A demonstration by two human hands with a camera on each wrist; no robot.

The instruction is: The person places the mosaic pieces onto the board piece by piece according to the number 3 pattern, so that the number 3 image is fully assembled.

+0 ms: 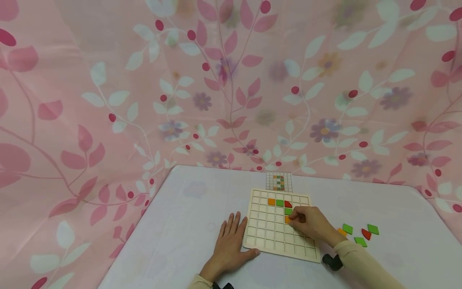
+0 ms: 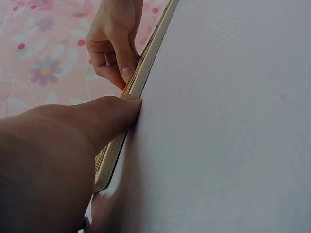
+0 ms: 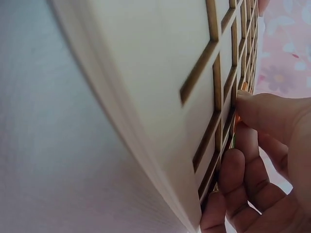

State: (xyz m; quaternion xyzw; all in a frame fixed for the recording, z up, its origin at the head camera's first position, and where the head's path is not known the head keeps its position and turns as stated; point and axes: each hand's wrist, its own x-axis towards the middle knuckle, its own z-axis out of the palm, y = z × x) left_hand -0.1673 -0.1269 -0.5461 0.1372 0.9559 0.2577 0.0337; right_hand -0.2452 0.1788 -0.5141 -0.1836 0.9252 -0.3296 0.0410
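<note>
A pale wooden grid board [image 1: 267, 237] lies on the white table. In its cells sit an orange square tile [image 1: 272, 202], a green tile [image 1: 279, 203], a red quarter-round tile [image 1: 288, 204] and, below the red one, another green tile [image 1: 288, 211]. My right hand [image 1: 312, 222] pinches a second orange tile [image 1: 287, 219] between thumb and fingertips, at the cell under that green tile. My left hand [image 1: 231, 247] rests with fingers spread along the board's left side. Its thumb [image 2: 116, 109] lies against the near edge in the left wrist view.
Right of the board lie loose tiles: several green ones [image 1: 373, 229], a red quarter-round [image 1: 366, 233] and an orange one [image 1: 341, 231], partly behind the right wrist. A printed pattern card [image 1: 270, 181] lies beyond the board's far edge. Floral pink cloth [image 1: 231, 100] hangs behind the table.
</note>
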